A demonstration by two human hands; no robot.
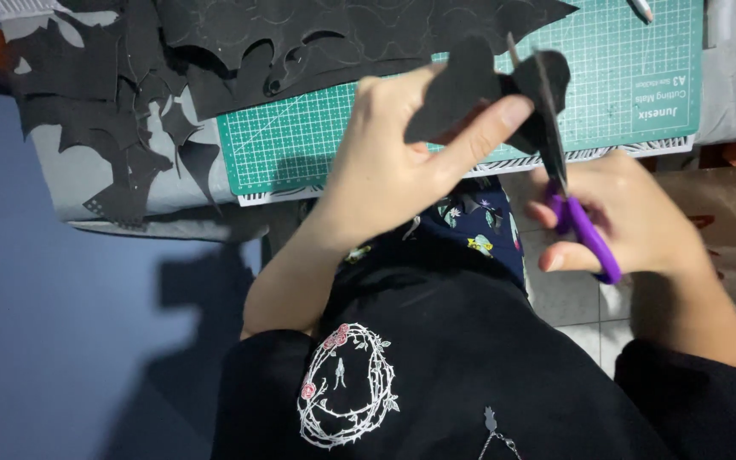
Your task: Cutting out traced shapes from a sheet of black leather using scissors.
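Presently the left hand (385,170) pinches a black paper shape (479,81) between thumb and fingers, held above the near edge of the green cutting mat (317,145); the right hand (632,217) is closed through the purple handles of the scissors (568,183), blades up against the shape; black paper scraps (129,94) lie left on the counter (61,170).

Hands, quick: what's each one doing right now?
Left hand: closed, pinching a black paper piece between thumb and fingers.
Right hand: closed around purple-handled scissors, blades up at the paper.
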